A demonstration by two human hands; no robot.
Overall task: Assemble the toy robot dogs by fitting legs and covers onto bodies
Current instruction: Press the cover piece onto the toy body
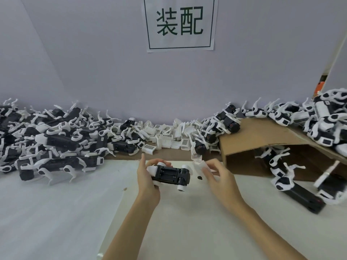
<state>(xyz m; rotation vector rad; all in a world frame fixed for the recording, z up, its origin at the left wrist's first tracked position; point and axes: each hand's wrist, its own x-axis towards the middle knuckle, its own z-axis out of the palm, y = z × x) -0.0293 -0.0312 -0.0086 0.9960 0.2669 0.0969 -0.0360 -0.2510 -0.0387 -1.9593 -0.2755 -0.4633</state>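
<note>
My left hand (147, 178) grips a black toy dog body (170, 175) held belly-up above the table, its open battery bay facing me and white round joints at its corners. Just right of the body, my right hand (217, 177) pinches a small white cover (200, 164) between thumb and fingers. The cover sits close to the body's right end but apart from it.
A big pile of black-and-white dog bodies with legs (48, 139) fills the left. Loose white covers (169, 137) lie along the back wall. A cardboard box (262, 136) at the right carries more dogs (326, 119), with others in front of it (293, 177).
</note>
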